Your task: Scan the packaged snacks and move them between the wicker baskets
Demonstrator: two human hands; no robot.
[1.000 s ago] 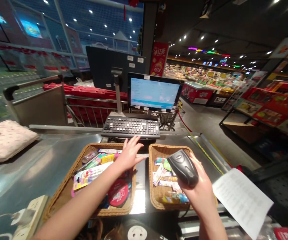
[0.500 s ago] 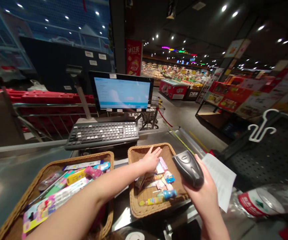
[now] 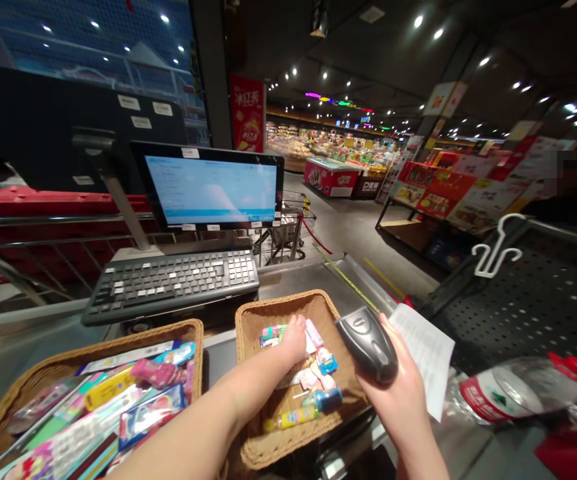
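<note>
My left hand (image 3: 295, 338) reaches into the smaller wicker basket (image 3: 249, 380), fingers curled down among small packages; what they grip is hidden. Beside its fingers lie a pale pink packet (image 3: 313, 337) and small pink-and-teal packages (image 3: 271, 333). Nearer me in that basket are a blue-and-white wrapped piece (image 3: 327, 361) and a yellow tube (image 3: 293, 418) with a blue top. My right hand (image 3: 405, 393) is wrapped round a black barcode scanner (image 3: 368, 345), held above the basket's right side.
At left, a larger wicker basket (image 3: 199, 360) holds several colourful packaged goods. Behind stand a keyboard (image 3: 173, 283) and a lit monitor (image 3: 213, 190). Right of the scanner are a printed paper sheet (image 3: 431, 353), a large clear bottle (image 3: 523, 390) with a red cap, and a white hanger (image 3: 497, 250).
My left hand has gone from spread fingers to curled ones, lower in the basket. The brown packet under it no longer shows. The view has turned slightly right; the scanner stays in my right hand.
</note>
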